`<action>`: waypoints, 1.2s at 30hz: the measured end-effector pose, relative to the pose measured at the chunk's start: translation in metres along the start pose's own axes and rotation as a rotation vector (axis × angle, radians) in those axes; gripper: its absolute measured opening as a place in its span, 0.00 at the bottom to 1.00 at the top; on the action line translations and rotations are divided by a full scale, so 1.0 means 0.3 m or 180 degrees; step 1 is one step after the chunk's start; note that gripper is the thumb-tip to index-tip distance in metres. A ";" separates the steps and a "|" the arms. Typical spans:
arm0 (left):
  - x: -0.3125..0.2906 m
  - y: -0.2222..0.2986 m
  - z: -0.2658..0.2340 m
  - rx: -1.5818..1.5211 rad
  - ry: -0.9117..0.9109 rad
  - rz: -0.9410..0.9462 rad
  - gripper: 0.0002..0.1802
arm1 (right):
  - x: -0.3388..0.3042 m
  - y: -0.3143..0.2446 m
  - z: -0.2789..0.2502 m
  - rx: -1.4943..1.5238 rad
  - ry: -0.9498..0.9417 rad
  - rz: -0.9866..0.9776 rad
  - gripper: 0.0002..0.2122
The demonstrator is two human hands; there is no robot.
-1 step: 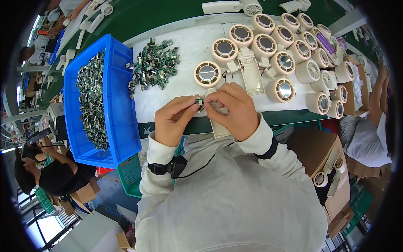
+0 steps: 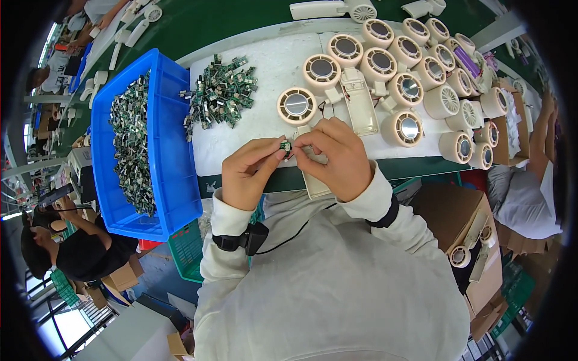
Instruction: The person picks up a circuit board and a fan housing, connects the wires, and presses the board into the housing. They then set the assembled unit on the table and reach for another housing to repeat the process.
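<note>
Between the thumb and fingers of my left hand (image 2: pixel 245 171) is a small green circuit board (image 2: pixel 285 146). My right hand (image 2: pixel 338 157) meets it there, thumb and forefinger pinched close to the board's edge. Thin dark wires show by these fingertips, but what exactly they grip is too small to make out. Under my hands lies a cream handheld fan (image 2: pixel 297 105), its round head pointing away from me. Its open handle (image 2: pixel 315 187) comes out below my right hand at the table's near edge, and my hand hides the middle.
Loose circuit boards (image 2: pixel 221 93) lie heaped on the white table sheet (image 2: pixel 277 57). To the left stands a blue bin (image 2: pixel 174 150) full of more boards. Several fan heads (image 2: pixel 402 129) crowd the right, beside an open handle shell (image 2: pixel 359 102). A cardboard box (image 2: pixel 442 207) sits lower right.
</note>
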State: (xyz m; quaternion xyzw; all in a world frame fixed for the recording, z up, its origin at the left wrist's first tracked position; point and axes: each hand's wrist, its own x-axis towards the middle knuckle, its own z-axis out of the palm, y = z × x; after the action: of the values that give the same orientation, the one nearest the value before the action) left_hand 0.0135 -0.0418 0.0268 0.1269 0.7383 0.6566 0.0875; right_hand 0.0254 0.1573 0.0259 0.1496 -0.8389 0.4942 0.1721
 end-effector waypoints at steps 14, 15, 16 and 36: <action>-0.044 0.004 0.134 0.1747 0.1179 0.1113 0.19 | -0.039 -0.059 0.052 0.1173 0.0363 0.1135 0.08; -0.041 0.013 0.132 0.1784 0.1147 0.1081 0.19 | -0.037 -0.056 0.052 0.1079 0.0321 0.1066 0.08; -0.039 0.015 0.129 0.1820 0.1115 0.1050 0.18 | -0.036 -0.048 0.045 0.1087 0.0306 0.1075 0.08; 0.047 -0.016 -0.023 -0.1951 -0.0189 -0.1488 0.18 | -0.014 -0.040 -0.028 -0.0490 -0.0388 -0.0541 0.14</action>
State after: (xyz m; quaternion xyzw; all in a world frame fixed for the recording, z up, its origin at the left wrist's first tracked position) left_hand -0.0022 -0.0446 0.0235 -0.0579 0.5139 0.8052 0.2901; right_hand 0.0354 0.1594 0.0370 0.2362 -0.8676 0.4020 0.1730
